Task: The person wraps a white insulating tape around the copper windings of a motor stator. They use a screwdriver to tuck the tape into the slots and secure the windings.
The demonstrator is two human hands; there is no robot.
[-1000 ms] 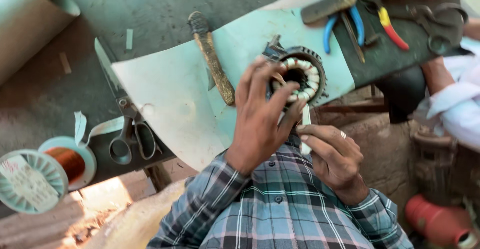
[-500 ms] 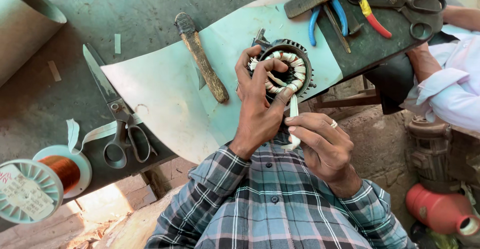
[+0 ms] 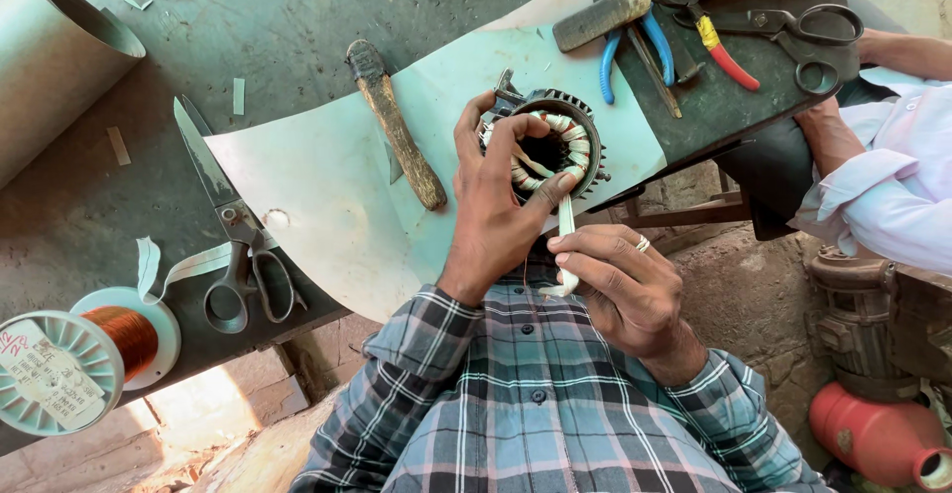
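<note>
Stator [image 3: 555, 146], head view: round metal core with pale taped windings, resting on a light green sheet [image 3: 327, 185] that lies over the dark tabletop [image 3: 297, 7], at the edge nearest the person. All positions below are given relative to the stator.

Left hand [image 3: 496, 205]: wrapped over the near-left side of the stator. Fingers curled over the rim, thumb and forefinger pressing on the windings at the bore. Hand grips the stator.

Right hand [image 3: 615, 275]: just below the stator, off the tabletop edge. Fingers pressed together, pinching a narrow white strip [image 3: 566, 225] that runs up to the stator's near rim. A ring shows on one finger.

Left of the stator: a worn wooden-handled tool [image 3: 397, 126] lying on the sheet. Farther left, scissors [image 3: 233, 225] on the tabletop, then a spool of copper wire [image 3: 89, 349] at the far-left edge. A rolled sheet [image 3: 50, 76] lies at upper left.

Above and right of the stator: blue-handled pliers [image 3: 635, 47], red-and-yellow-handled pliers [image 3: 734, 17], a second pair of scissors [image 3: 803, 37].

Right of the stator: another person's arm in a white sleeve [image 3: 883, 185], off the tabletop. Red cylinder [image 3: 873, 438] at lower right, on the ground.
</note>
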